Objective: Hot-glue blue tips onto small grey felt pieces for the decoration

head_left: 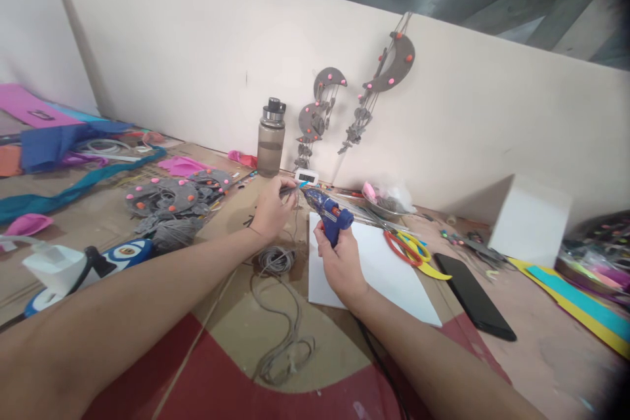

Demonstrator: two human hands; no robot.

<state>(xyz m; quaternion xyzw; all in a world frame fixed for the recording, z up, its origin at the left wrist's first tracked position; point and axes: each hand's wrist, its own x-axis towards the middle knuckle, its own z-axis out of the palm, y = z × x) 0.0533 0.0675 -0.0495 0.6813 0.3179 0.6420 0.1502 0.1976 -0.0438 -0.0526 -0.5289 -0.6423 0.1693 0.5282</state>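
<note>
My right hand is wrapped round the handle of a blue hot glue gun, its nozzle pointing up and left. Just left of the nozzle, my left hand pinches a small grey piece with a bright blue tip; its exact kind is too small to make out. Nozzle and blue tip are very close, and I cannot tell if they touch. A thin strand hangs below my left fingers towards a coil of grey cord. White paper lies beneath my right hand.
Red-handled scissors and a black phone lie to the right. A water bottle stands at the back. Grey crescent hangings are on the wall. On the left are pompom-dotted grey pieces and a power strip.
</note>
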